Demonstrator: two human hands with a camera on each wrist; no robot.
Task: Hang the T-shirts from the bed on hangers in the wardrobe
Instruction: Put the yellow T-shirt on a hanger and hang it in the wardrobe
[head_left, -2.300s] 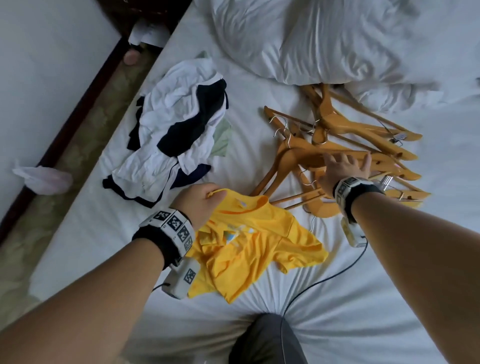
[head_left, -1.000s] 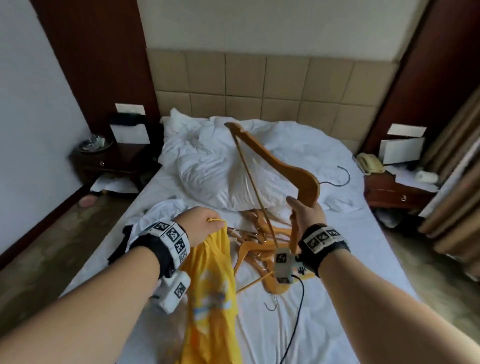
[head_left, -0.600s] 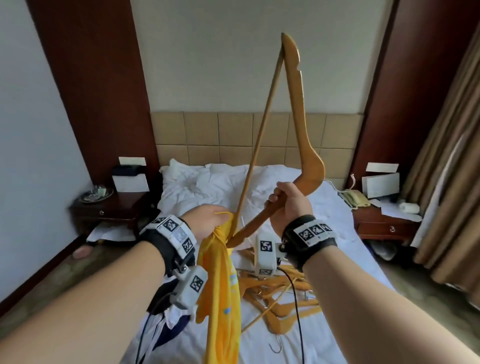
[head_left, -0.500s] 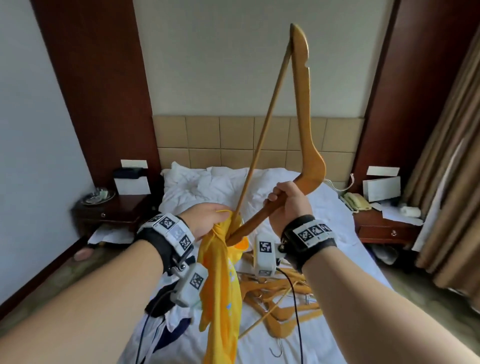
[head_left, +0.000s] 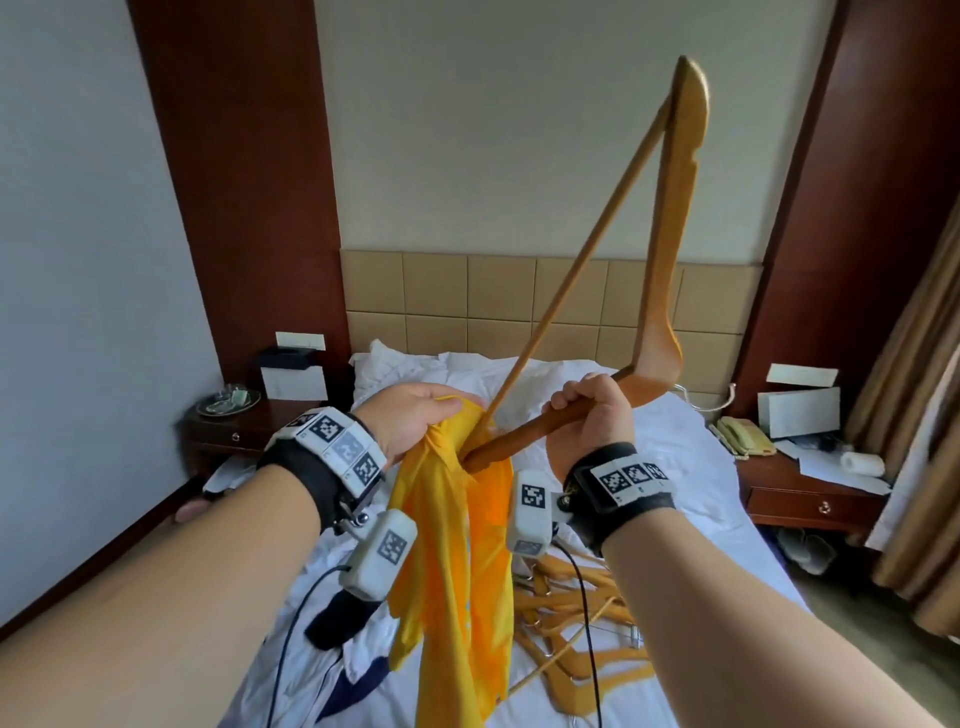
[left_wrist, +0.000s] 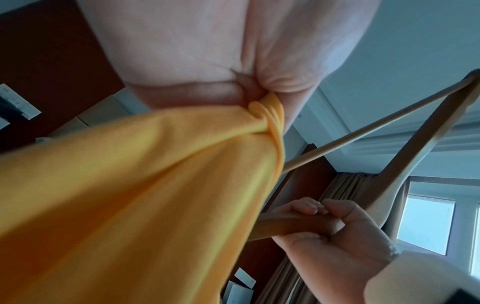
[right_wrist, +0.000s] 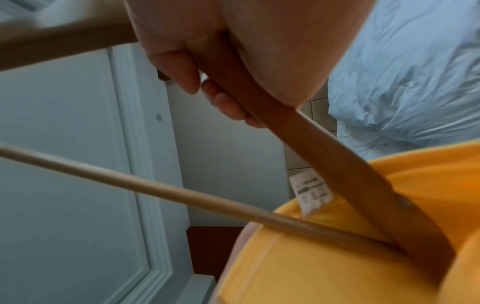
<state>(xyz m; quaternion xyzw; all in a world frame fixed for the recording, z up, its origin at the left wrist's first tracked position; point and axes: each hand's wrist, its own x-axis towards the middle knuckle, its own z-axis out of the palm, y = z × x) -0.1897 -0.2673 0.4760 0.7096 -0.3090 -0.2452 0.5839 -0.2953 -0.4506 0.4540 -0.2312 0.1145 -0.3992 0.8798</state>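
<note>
The yellow T-shirt (head_left: 457, 561) hangs from the left hand (head_left: 410, 421), collar bunched in its curled fingers. Left wrist view: the right hand (left_wrist: 324, 228) grips the wooden hanger (left_wrist: 293, 224). Right wrist view: the hanger's tip, blurred, seems inside the collar.

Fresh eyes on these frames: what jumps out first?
The tall wooden hanger at centre frame, gripped by the right hand, its lower tip poked into the neck opening of the bright yellow T-shirt. The left hand holds the shirt's collar bunched. More wooden hangers lie on the white bed below.
</note>
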